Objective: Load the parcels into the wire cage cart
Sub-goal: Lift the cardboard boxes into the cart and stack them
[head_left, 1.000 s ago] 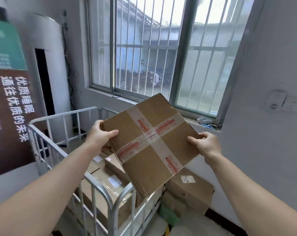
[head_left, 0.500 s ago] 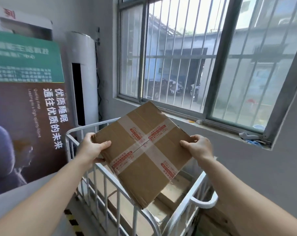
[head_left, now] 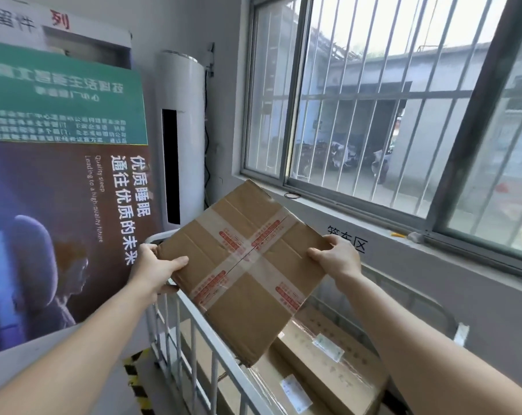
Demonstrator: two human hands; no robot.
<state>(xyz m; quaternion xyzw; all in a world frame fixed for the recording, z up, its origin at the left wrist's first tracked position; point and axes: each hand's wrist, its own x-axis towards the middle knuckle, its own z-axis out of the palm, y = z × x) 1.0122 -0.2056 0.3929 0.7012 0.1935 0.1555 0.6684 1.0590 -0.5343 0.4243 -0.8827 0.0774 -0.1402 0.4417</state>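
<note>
Flat cardboard parcel (head_left: 247, 265): brown, sealed with a cross of clear tape printed in red; held in the air, turned cornerwise and tilted, above the near left rail of the cart; its lowest corner dips inside the cart, just over the load there

Left hand (head_left: 156, 268): grips the parcel's left corner; the thumb lies flat on the top face and the fingers (head_left: 164, 287) curl beneath

Right hand (head_left: 337, 259): grips the parcel's right corner, thumb on top, the other fingers wrapped behind the edge

Wire cage cart (head_left: 193, 333): white barred sides, rounded corners; stands below the window, close to the wall

Stacked parcels (head_left: 328, 363): long brown boxes lying flat in the cart, white labels on top, some under clear film

Poster (head_left: 59, 235): dark, with Chinese and English lettering; leans beside the cart's far left corner

Green board (head_left: 59, 100): above the poster, its text upside down

Air conditioner (head_left: 182, 130): white column, upright behind the cart

Window (head_left: 373, 115): barred, with a yard outside
</note>
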